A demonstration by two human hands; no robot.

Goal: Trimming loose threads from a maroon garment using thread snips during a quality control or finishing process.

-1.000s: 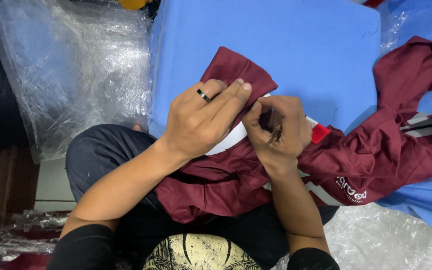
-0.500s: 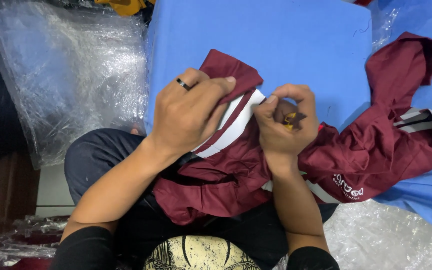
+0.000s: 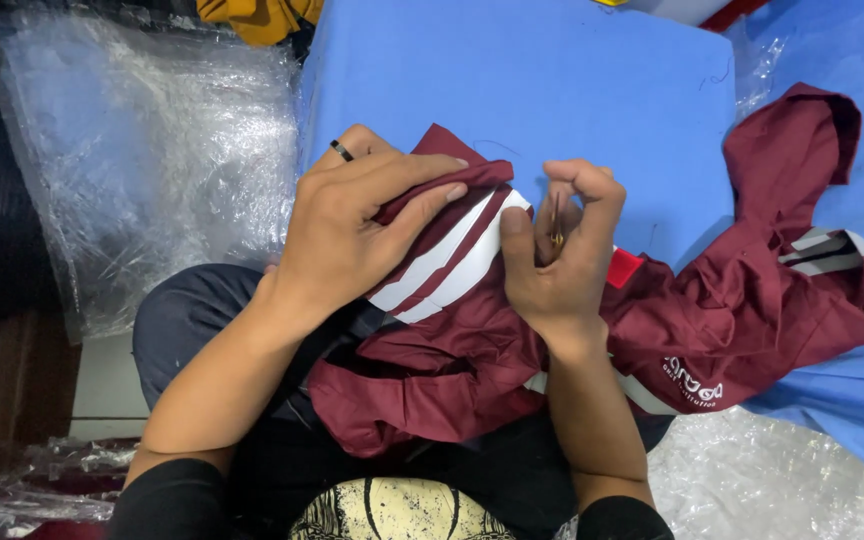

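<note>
A maroon garment point(image 3: 732, 300) with white stripes lies crumpled over a blue cloth-covered surface point(image 3: 512, 80) and my lap. My left hand point(image 3: 352, 225), with a dark ring on one finger, presses flat on a striped fold of the garment and grips its edge. My right hand point(image 3: 557, 250) is closed around a small thin tool point(image 3: 555, 225) with a yellowish end, held just right of the white stripes point(image 3: 452, 260). The tool's tip is hidden between my fingers.
Clear plastic bags point(image 3: 152, 170) pile up on the left, and more plastic wrap point(image 3: 752, 480) lies at the lower right. A yellow cloth point(image 3: 252, 20) shows at the top edge. My knee in dark trousers point(image 3: 192, 320) is below the left hand.
Both hands have shifted on the garment. The left hand has spread more of the white-striped fold flat. The right hand has turned so its fingers curl upright around the small tool.
</note>
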